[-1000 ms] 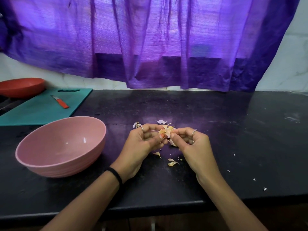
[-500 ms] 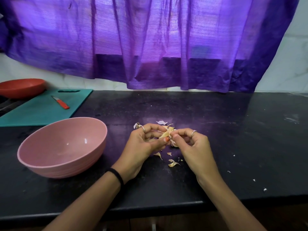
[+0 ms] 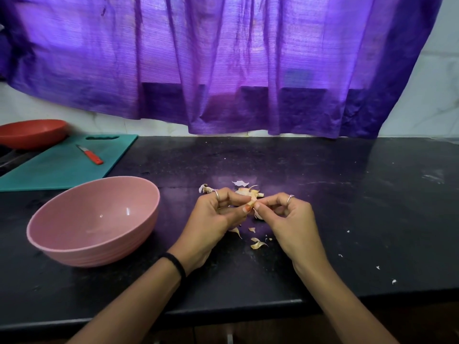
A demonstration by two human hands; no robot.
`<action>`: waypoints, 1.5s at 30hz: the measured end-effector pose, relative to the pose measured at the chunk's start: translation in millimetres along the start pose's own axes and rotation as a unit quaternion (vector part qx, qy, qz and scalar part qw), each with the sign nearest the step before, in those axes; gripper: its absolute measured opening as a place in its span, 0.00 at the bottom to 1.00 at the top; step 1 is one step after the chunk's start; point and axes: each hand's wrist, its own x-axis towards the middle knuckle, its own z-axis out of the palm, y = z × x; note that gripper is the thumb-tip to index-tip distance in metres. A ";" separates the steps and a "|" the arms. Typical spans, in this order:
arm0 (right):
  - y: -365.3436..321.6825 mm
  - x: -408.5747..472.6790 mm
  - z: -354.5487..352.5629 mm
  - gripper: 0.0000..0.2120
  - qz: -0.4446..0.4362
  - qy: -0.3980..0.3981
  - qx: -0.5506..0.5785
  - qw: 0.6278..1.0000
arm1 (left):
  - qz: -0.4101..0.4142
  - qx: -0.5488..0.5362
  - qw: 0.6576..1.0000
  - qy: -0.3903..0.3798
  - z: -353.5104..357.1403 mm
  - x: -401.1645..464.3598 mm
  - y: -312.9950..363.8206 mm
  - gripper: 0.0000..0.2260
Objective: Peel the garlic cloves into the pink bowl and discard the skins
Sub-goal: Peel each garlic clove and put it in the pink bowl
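Both hands still pinch the small pale garlic clove point(image 3: 252, 201): left hand point(image 3: 218, 217) & right hand point(image 3: 289, 219) barely shifted; one more skin scrap point(image 3: 251, 229) on black countertop point(image 3: 347, 207) vs 1 s ago.

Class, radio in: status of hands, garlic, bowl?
Left hand and right hand pinching papery garlic clove. Round pink plastic bowl empty. Nothing blocking.

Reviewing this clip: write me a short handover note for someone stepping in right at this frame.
Left hand and right hand both pinch one garlic clove between their fingertips, above the black counter.
Pink bowl sits to the left of the hands; no peeled clove can be made out in it.
Loose skins lie on the counter under and behind the hands.
Done: some skin is off.
Left: finish this clove, drop it in the bowl, discard the skins.
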 end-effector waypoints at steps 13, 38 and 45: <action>-2.7 -0.6 -0.3 0.01 0.046 -0.026 0.079 0.996 | 0.023 0.014 1.000 0.009 -0.9 1.1 -1.2 0.07; -8.7 -4.4 3.9 0.09 -0.051 -0.057 0.058 0.995 | -0.089 -0.117 0.989 -0.003 -3.5 0.7 6.7 0.06; -11.2 -8.1 4.6 0.08 -0.058 -0.076 0.041 0.995 | -0.084 -0.144 0.986 0.027 -5.4 1.8 10.0 0.07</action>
